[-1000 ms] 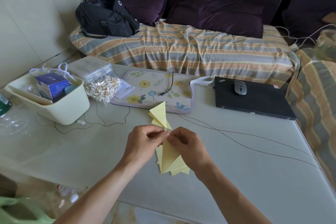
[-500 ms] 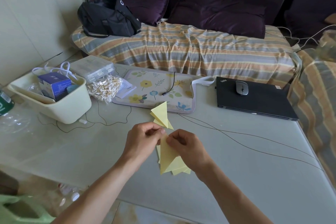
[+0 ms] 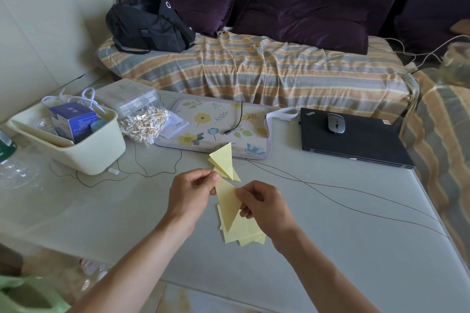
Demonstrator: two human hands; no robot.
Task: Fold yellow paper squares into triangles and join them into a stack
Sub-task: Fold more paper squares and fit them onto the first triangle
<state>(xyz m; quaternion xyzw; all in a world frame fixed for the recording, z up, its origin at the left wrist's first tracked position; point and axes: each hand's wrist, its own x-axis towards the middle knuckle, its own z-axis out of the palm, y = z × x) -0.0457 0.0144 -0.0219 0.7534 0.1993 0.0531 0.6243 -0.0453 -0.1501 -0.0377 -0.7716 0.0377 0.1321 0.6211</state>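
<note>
A pale grey-green worktop (image 3: 330, 223) fills the foreground, with a purple-cushioned sofa bed under a striped orange and grey cover (image 3: 254, 68) behind it at 12 o'clock. At 9 o'clock on the worktop sits a cream plastic tub (image 3: 84, 152) holding a blue box (image 3: 73, 119); just beside it toward 10 o'clock lie a clear bag of cotton swabs (image 3: 145, 124) and a clear plastic case (image 3: 127, 96). A black bag (image 3: 150, 25) rests on the bed at 11 o'clock. Near the centre, a floral mat (image 3: 218, 129) lies flat with a short black cable on it. Just in front of the mat, a small stack of joined yellow triangles (image 3: 223, 160) lies on the worktop. Below it, the left hand (image 3: 190, 195) pinches the top corner of a folded yellow triangle (image 3: 229, 203) between thumb and curled fingers, while the right hand (image 3: 264, 206) pinches the triangle's right edge, fingers curled round it. The triangle points downward, held just above a loose pile of yellow paper squares (image 3: 244, 231) lying on the worktop between the two wrists. At 2 o'clock a closed black laptop (image 3: 356, 142) carries a grey mouse (image 3: 335, 123) on its lid. Thin dark wires cross the worktop toward 3 o'clock.
</note>
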